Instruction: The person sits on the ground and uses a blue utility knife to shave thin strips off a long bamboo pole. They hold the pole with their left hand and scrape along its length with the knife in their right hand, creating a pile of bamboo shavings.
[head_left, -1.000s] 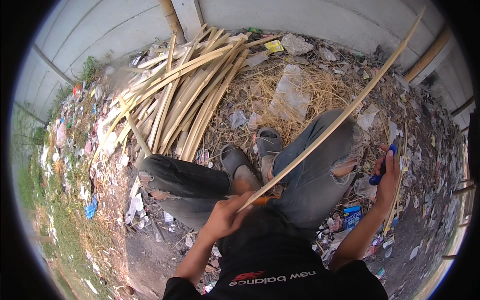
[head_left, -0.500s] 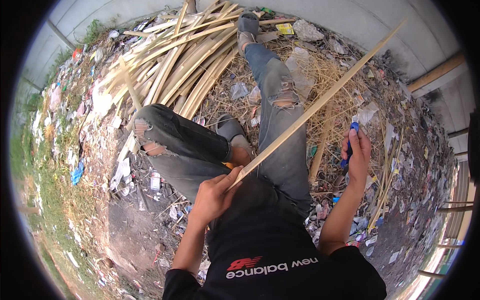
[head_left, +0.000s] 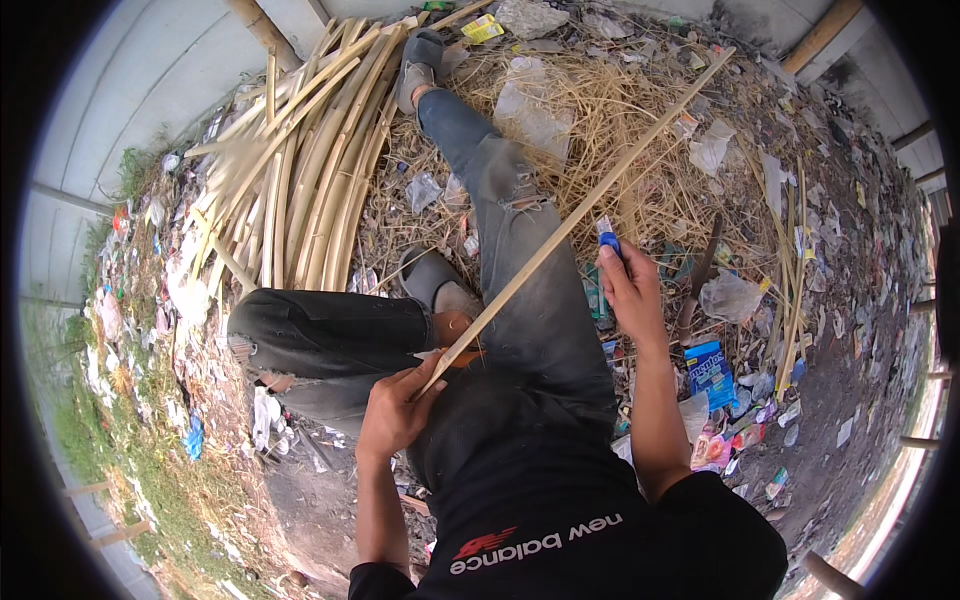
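Note:
My left hand is closed round the lower end of a long, thin bamboo strip. The strip slants up to the right across my lap, its far end over the dry straw. My right hand grips a blue box cutter, its blade end pointing upward and away from me. The cutter is just right of the strip and apart from it. Fingers hide most of the cutter's handle. Some orange thing shows beside the strip at my lap; its kind is unclear.
A large pile of split bamboo strips lies at the far left by a pale wall. Dry straw and shavings spread beyond my outstretched leg. A dark, long blade-like tool lies right of my right hand, near a blue wrapper among litter.
My right hand has brought the cutter left, closer to the bamboo strip. The left hand still holds the strip's lower end. The whole view has shifted somewhat.

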